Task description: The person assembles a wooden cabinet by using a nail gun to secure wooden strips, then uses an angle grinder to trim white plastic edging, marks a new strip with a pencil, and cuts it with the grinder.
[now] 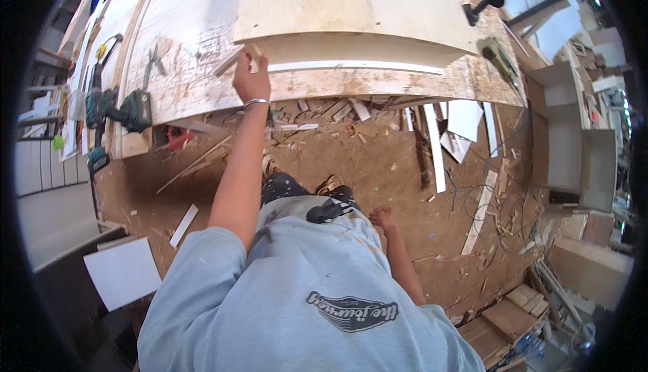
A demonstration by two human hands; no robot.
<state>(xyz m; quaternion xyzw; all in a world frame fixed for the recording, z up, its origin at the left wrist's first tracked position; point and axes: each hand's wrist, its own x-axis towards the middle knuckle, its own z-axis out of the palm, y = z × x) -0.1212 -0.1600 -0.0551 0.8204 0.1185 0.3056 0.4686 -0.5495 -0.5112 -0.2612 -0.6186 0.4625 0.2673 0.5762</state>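
My left hand (252,73) is at the near left corner of a pale plywood piece (351,4) on the workbench (179,48), its fingers closed on a small wood block (254,50). A long white-edged strip (351,65) runs rightward from beside that hand, under the panel's near edge, and a short strip (225,63) lies angled to its left. Down by my right side hangs my right hand (382,217), fingers loosely bent and apart, holding nothing that I can see.
Cordless drills (135,109) and pliers (154,60) lie at the bench's left. A black tool (484,2) and an olive tool (498,58) sit at its right. Offcuts (433,146) and cables litter the dirt floor. Open board boxes (560,142) stand at right.
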